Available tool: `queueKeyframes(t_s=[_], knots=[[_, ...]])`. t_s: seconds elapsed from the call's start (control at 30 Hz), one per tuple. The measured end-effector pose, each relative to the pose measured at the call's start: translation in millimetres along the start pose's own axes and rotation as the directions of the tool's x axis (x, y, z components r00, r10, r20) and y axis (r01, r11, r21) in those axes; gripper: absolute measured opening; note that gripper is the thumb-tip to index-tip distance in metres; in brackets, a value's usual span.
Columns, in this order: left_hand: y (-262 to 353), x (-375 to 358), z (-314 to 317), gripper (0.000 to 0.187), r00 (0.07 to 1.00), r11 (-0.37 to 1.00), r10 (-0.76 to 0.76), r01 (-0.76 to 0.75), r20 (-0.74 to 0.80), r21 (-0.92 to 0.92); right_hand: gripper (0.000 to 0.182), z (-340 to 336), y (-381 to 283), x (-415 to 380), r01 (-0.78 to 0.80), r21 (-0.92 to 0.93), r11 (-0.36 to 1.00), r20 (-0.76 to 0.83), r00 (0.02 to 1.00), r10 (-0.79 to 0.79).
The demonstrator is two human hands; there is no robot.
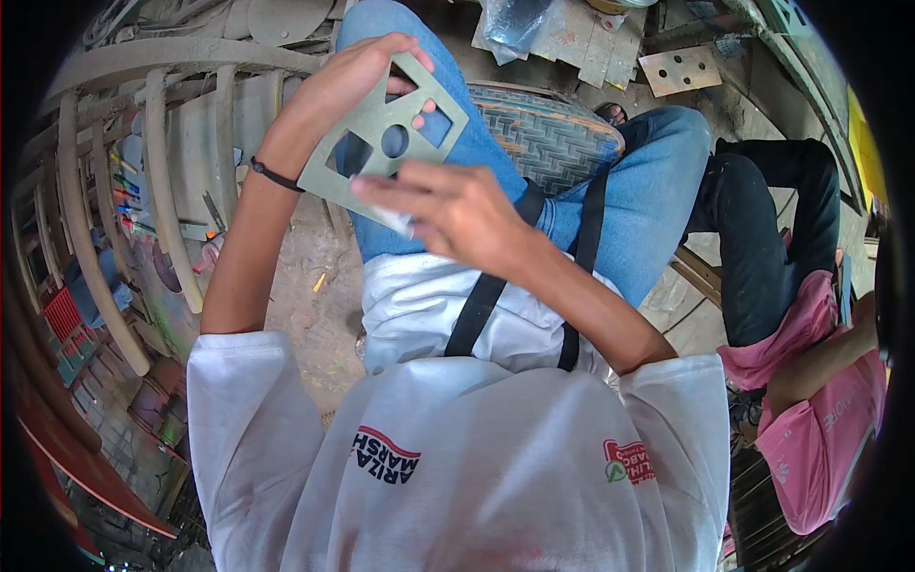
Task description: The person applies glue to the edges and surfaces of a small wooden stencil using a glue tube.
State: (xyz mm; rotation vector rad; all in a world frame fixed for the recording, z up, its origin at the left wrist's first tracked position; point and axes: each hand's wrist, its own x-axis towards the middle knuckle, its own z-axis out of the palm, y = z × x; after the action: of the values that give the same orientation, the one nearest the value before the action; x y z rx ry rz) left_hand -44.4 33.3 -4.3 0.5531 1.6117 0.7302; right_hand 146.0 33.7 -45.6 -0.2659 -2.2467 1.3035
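The cut-out board (376,116) sits over your left thigh (481,143), long axis slanting near-left to far-right. Your left hand (376,67) grips its far-left edge, fingers behind; your right hand (467,210), nearer you, holds a blurred pale scrap (393,221) against its near side.
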Motion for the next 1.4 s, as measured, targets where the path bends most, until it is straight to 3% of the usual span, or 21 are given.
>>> queueKeyframes(t_s=[0.07, 0.13, 0.17, 0.23, 0.27, 0.37, 0.47, 0.57, 0.67, 0.8, 0.87, 0.97, 1.03, 1.07, 1.13, 1.17, 1.23, 1.27, 1.33, 1.37, 1.4], knots=[[0, 1, 0, 0.036, 0.999, 0.997, -0.049, 0.049, 0.009, -0.054, 0.069, 0, -2, 1, 0.044, -0.014, 0.999, 0.043, 0.998, -0.044], [-6, 9, -4, 0.037, 0.994, 0.988, 0.104, -0.099, -0.037, 0.117, 0.07, 1, -4, 2, 0.026, -0.017, 1.0, 0.05, 0.998, -0.025], [-9, 8, -6, 0.037, 0.994, 0.989, 0.101, -0.095, -0.043, 0.114, 0.071, 2, -6, 3, 0.005, -0.013, 1.0, 0.058, 0.998, -0.005], [3, -4, 1, 0.036, 0.998, 0.996, -0.062, 0.064, 0.026, -0.057, 0.072, 1, -5, 3, -0.026, -0.01, 1.0, 0.058, 0.998, 0.027], [1, -2, 0, 0.036, 0.998, 0.997, -0.06, 0.062, 0.03, -0.052, 0.072, -3, 3, 5, -0.013, -0.034, 0.999, 0.045, 0.999, 0.015], [-8, 4, -5, 0.036, 0.996, 0.994, 0.079, -0.075, -0.045, 0.083, 0.071, -5, 8, 7, 0.024, -0.076, 0.997, 0.033, 0.999, -0.022], [-10, 8, -5, 0.035, 0.997, 0.993, -0.038, 0.045, 0.068, -0.105, 0.07, -3, -4, 3, -0.03, -0.011, 0.999, 0.07, 0.997, 0.03], [-14, 12, -8, 0.034, 0.997, 0.997, 0.082, -0.082, 0.012, 0.002, 0.067, -9, 14, 9, 0.014, -0.127, 0.992, 0.036, 0.999, -0.009], [-11, 7, -5, 0.032, 0.997, 0.993, -0.041, 0.048, 0.069, -0.108, 0.065, 0, -4, 3, 0.02, -0.048, 0.999, 0.108, 0.994, -0.015], [-20, 14, -10, 0.031, 0.995, 0.995, 0.102, -0.102, 0.005, -0.001, 0.066, -19, 26, 20, 0.086, -0.189, 0.978, 0.073, 0.995, -0.073], [-20, 12, -9, 0.03, 0.99, 0.989, 0.139, -0.139, 0.004, 0.048, 0.065, -14, 17, 13, 0.077, -0.269, 0.96, 0.144, 0.989, -0.04], [-19, 13, -8, 0.031, 0.996, 0.988, 0.041, -0.029, 0.077, -0.149, 0.066, -16, 29, 19, 0.19, -0.209, 0.959, 0.105, 0.98, -0.172], [-24, 16, -10, 0.032, 0.958, 0.932, 0.287, -0.272, -0.03, 0.24, 0.066, -19, 28, 22, 0.154, -0.228, 0.961, 0.126, 0.984, -0.128], [-27, 15, -10, 0.032, 0.958, 0.932, 0.286, -0.27, -0.034, 0.242, 0.066, -20, 28, 25, 0.123, -0.256, 0.959, 0.135, 0.987, -0.091], [-22, 9, -3, 0.033, 0.999, 0.993, 0.048, -0.048, -0.003, -0.106, 0.066, -17, 22, 19, 0.158, -0.199, 0.967, 0.152, 0.98, -0.129], [-21, 12, -3, 0.033, 0.999, 0.993, 0.054, -0.053, 0.003, -0.105, 0.066, -21, 24, 21, 0.128, -0.196, 0.972, 0.142, 0.985, -0.101], [-24, 13, -3, 0.032, 0.965, 0.96, 0.25, -0.237, -0.078, 0.153, 0.066, -23, 32, 29, 0.12, -0.212, 0.97, 0.052, 0.992, -0.112], [-27, 10, -2, 0.032, 0.967, 0.962, 0.243, -0.229, -0.08, 0.149, 0.066, -21, 26, 24, 0.117, -0.206, 0.972, 0.056, 0.993, -0.108], [-22, 6, -2, 0.031, 0.997, 0.984, 0.042, -0.031, 0.061, -0.177, 0.048, -22, 7, 22, 0.133, -0.243, 0.961, 0.224, 0.971, -0.077], [-30, 13, -5, 0.032, 0.992, 0.983, 0.123, -0.117, 0.035, -0.14, 0.065, -14, 19, 17, 0.133, -0.214, 0.968, 0.156, 0.983, -0.1], [-27, 13, -1, 0.032, 0.991, 0.983, 0.126, -0.119, 0.042, -0.14, 0.065, -17, 20, 19, 0.129, -0.22, 0.967, 0.154, 0.983, -0.096]])
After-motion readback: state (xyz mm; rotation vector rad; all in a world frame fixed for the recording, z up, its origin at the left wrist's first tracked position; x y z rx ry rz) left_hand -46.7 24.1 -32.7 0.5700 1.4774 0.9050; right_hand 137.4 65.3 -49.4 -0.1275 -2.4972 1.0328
